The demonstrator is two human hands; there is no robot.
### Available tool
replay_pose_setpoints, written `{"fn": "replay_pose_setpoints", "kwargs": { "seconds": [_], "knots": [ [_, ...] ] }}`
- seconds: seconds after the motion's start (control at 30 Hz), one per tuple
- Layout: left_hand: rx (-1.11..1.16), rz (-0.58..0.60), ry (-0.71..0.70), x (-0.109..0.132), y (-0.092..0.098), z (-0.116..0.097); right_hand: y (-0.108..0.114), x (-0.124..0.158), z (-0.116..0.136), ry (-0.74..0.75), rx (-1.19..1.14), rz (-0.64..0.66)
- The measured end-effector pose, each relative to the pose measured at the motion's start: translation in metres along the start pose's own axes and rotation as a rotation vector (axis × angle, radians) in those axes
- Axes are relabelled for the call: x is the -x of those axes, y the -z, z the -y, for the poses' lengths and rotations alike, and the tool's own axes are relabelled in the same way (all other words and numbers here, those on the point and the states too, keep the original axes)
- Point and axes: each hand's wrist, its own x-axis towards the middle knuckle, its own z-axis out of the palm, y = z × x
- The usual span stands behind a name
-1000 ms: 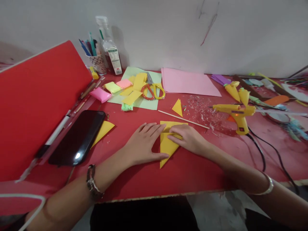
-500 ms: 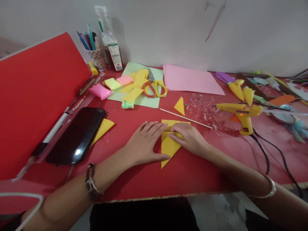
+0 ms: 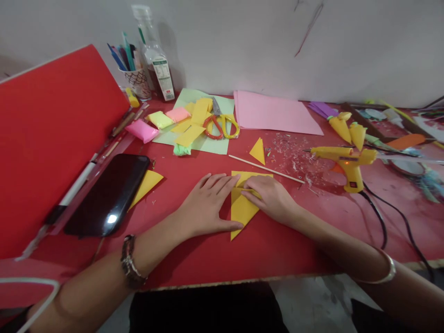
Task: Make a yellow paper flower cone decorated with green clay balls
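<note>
A folded sheet of yellow paper (image 3: 242,209) lies on the red table in front of me, narrowing to a point toward the table's front edge. My left hand (image 3: 204,206) rests flat at its left side with fingers spread; the thumb and index finger touch the paper. My right hand (image 3: 270,196) is closed on a fold of the paper from the right, thumb and fingers pinching it. The pinched part is partly hidden under the fingers. Beyond the hands lie a thin wooden stick (image 3: 266,169) and a small folded yellow triangle (image 3: 258,151).
A yellow glue gun (image 3: 347,159) with a lit light and black cord lies at right. Scissors (image 3: 222,125), yellow strips (image 3: 190,136) and pink paper (image 3: 275,113) are at the back. A phone (image 3: 109,194) lies at left, beside an upright red board (image 3: 52,138).
The whole view has shifted very slightly. Both hands keep the same hold on the yellow paper, with no clear movement of their own.
</note>
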Motion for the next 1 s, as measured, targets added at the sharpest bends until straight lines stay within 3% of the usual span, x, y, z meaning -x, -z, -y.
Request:
{"fn": "replay_pose_setpoints", "kwargs": {
  "seconds": [0.2,0.67,1.0],
  "knots": [
    [0.001,-0.008,-0.004,0.0,0.0,-0.001,-0.001,0.0,0.0,0.001,-0.032,-0.049],
    [0.032,-0.095,-0.061,0.005,0.002,-0.005,0.001,-0.002,0.002,-0.053,-0.021,0.013],
    [0.059,-0.056,-0.065,0.017,0.0,-0.01,0.001,-0.002,0.002,-0.049,-0.034,0.021]
  ]
}}
